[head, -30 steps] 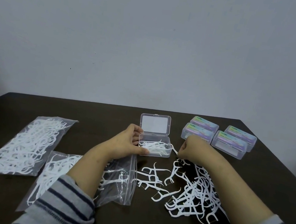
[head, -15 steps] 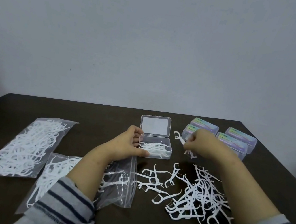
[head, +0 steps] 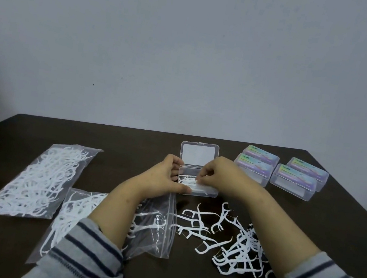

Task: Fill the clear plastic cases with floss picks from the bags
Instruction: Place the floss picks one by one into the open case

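Since the earlier frames the right hand [head: 217, 177] has swung left from beside the labelled cases and now sits over the open clear case [head: 197, 183] at the centre of the frame, its fingers curled in a pinching grip on white floss picks [head: 189, 182] lying in the tray. The left hand [head: 167, 177] stays at the case's left wall, its grip curled round that side with the thumb along the front edge. The case rests on the dark bench [head: 129, 145], its lid [head: 199, 156] standing up behind the hands; both hands hide much of the tray, so how full it is cannot be told. Just below it, lower centre and right, a loose pile of floss picks [head: 240, 245] spreads across the bench under the right forearm. An opened zip bag [head: 155, 227] with a few picks lies under the left forearm, and a fuller bag [head: 38, 179] lies flat at the left. At the upper right four closed cases [head: 291, 178] with coloured labels stand in a tight group, well apart from the hands. Striped grey sleeves [head: 78, 259] fill the lower corners.
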